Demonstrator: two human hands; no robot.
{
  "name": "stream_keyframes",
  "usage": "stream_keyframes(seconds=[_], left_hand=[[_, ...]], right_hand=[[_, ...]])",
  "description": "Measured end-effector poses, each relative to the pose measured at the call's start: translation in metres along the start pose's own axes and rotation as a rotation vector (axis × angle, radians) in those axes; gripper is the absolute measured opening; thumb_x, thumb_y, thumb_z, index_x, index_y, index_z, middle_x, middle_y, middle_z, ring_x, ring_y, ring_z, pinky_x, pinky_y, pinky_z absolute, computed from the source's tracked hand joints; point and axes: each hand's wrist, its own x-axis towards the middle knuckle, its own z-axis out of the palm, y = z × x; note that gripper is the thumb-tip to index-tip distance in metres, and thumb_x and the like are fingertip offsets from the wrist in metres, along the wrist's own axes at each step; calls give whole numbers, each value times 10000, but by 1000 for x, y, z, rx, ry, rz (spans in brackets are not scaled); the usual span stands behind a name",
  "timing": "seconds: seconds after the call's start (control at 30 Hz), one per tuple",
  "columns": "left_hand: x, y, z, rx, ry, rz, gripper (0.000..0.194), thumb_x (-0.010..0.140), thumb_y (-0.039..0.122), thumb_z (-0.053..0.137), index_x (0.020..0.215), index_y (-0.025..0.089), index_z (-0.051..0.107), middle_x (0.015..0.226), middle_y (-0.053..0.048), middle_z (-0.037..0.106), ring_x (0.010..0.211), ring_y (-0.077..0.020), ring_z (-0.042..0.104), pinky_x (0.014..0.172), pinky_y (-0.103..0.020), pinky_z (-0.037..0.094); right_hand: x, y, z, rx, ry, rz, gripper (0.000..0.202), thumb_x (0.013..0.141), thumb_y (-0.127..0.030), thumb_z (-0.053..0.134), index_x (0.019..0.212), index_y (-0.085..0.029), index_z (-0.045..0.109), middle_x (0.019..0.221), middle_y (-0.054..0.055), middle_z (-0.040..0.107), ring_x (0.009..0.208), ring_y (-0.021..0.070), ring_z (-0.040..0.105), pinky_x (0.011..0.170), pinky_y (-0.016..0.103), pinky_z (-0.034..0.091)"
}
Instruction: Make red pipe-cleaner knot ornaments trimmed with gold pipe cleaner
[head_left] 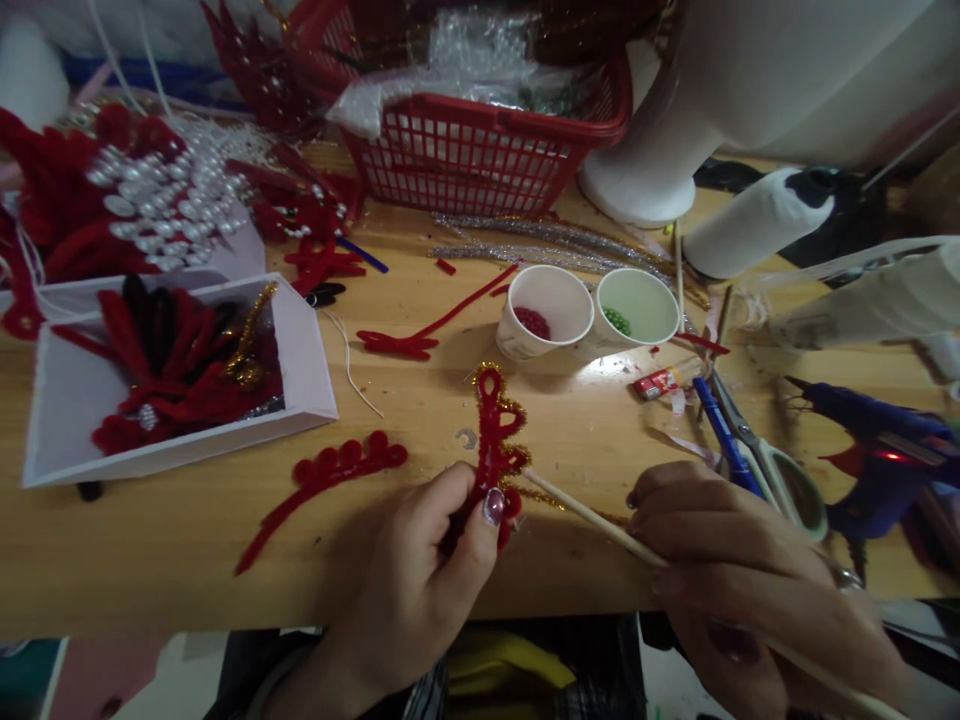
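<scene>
Between thumb and fingers, my left hand (431,570) pinches the base of a red looped chenille piece (491,425), held upright above the table. Gold tinsel trim (523,415) runs around its loops, and a loose gold strand trails to the right. My right hand (742,580) is closed around a thin wooden stick (592,515), whose tip meets the trim at the piece's right edge. Another red looped piece (349,462) lies on the table to the left.
A white box (300,400) of red and black pieces stands at left, a red basket (480,150) behind. Two cups of beads, a red cup (551,310) and a green cup (645,305), stand mid-table. Scissors (780,480) and a glue gun (862,430) lie right.
</scene>
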Motion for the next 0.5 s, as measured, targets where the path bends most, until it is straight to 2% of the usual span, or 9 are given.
stream_keyframes(seconds=[0.17, 0.27, 0.4, 0.5], left_hand=[[-1, -1, 0, -47, -22, -18, 234, 952, 227, 465, 730, 219, 540, 644, 39, 595, 601, -113, 548, 549, -211, 435], [-1, -1, -1, -48, -22, -5, 233, 951, 218, 471, 730, 215, 545, 645, 41, 609, 599, -107, 550, 555, -203, 436], [-3, -3, -1, -87, -39, 1, 230, 957, 233, 469, 745, 211, 558, 657, 39, 620, 600, -104, 555, 546, -191, 439], [-3, -4, -2, -129, -47, -4, 226, 959, 231, 464, 753, 211, 556, 667, 38, 627, 604, -102, 560, 542, -186, 441]], right_hand=[[4, 1, 5, -25, 5, 14, 116, 877, -158, 527, 912, -198, 630, 755, 39, 690, 667, 190, 649, 604, 379, 583], [10, -2, 3, -52, -34, 43, 125, 884, -131, 511, 882, -209, 609, 725, 27, 678, 649, 175, 650, 614, 354, 583], [16, -2, 2, -44, -12, 9, 168, 844, -88, 477, 898, -192, 597, 737, 25, 661, 650, 168, 639, 627, 346, 577], [12, -1, 0, -46, -27, 65, 188, 825, -88, 480, 918, -204, 597, 724, 21, 655, 644, 173, 630, 646, 358, 570]])
